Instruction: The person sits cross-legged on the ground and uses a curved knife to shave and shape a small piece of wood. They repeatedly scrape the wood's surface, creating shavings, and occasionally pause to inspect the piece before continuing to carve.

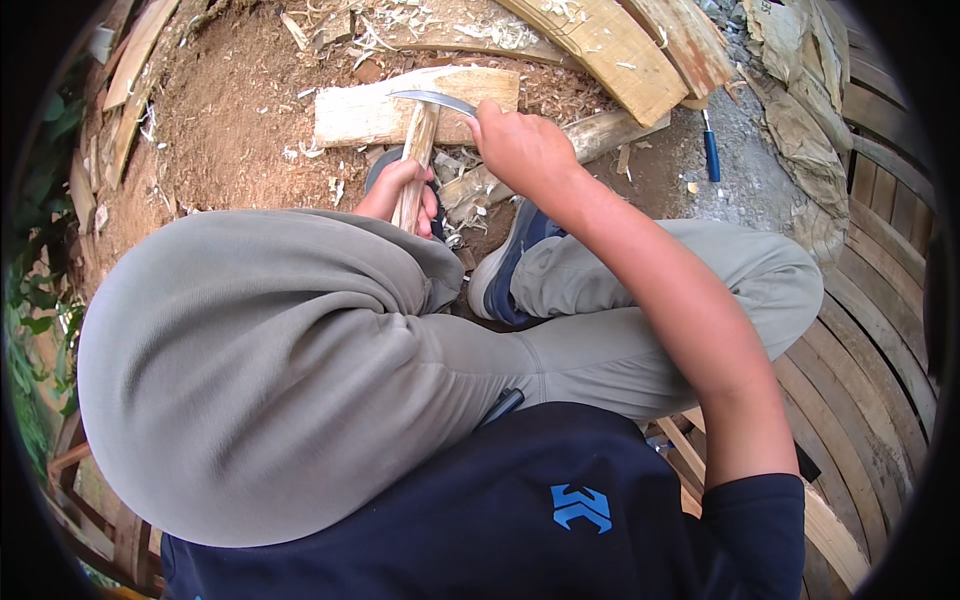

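Note:
My left hand [392, 192] is closed around the lower part of a pale, split wooden stick [419, 137], which stands tilted in front of my knees. In my right hand [525, 150] is a knife with a curved, narrow steel blade [440, 98]; its handle is hidden in my fist. The blade lies across the upper end of the stick, its tip pointing left. Just behind the stick, a short pale plank [350, 116] rests on the ground. Part of my left fingers is covered by my trouser leg and the stick.
A round log [600, 142] lies beside the plank. Thick boards [610, 60] are at the far right, more boards [140, 60] at the far left. A blue-handled tool [711, 155] lies near crumpled brown sheets [805, 130]. Shavings litter the dirt. Wooden slats [865, 320] curve along the right.

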A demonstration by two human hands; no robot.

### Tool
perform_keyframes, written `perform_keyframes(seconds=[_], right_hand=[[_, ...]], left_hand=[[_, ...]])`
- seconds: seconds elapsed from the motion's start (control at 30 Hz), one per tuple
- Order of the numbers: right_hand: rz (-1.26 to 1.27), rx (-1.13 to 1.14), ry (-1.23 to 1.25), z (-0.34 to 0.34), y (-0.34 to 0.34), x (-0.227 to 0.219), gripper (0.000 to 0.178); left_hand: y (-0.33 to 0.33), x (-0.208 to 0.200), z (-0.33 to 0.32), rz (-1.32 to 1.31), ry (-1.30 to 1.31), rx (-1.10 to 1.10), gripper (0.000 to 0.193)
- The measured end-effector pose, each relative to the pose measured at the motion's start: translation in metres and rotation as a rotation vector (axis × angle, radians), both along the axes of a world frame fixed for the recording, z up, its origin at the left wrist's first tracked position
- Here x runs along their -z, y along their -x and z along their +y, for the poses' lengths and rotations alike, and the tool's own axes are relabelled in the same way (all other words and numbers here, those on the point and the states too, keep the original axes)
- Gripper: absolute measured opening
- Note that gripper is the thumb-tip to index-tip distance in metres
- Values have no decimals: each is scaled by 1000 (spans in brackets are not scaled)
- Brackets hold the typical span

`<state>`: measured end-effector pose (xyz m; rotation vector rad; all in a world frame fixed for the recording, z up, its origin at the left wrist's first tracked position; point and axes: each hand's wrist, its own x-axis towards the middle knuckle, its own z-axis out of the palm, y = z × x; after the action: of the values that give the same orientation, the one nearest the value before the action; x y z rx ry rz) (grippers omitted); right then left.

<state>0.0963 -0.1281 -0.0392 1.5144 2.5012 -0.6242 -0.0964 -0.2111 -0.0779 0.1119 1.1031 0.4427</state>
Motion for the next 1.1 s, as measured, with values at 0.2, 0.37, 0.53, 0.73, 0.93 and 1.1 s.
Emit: perform_keyframes(seconds=[0.2,0.37,0.53,0.73,0.93,1.1], right_hand=[[-169,33,52,3,8,-2,26],[-190,112,78,4,37,7,28],[-201,70,33,5,41,6,26],[-235,-46,70,20,19,-10,29],[-363,-36,75,3,11,-25,24],[-407,21,96,0,20,-24,17]], left_hand=[[2,14,2,-171,-21,4,27],[8,11,7,-281,41,-112,24],[10,12,5,-151,66,-75,28],[10,7,7,27,4,57,29],[2,13,1,-5,-97,114,27],[-4,19,-1,33,-176,128,25]])
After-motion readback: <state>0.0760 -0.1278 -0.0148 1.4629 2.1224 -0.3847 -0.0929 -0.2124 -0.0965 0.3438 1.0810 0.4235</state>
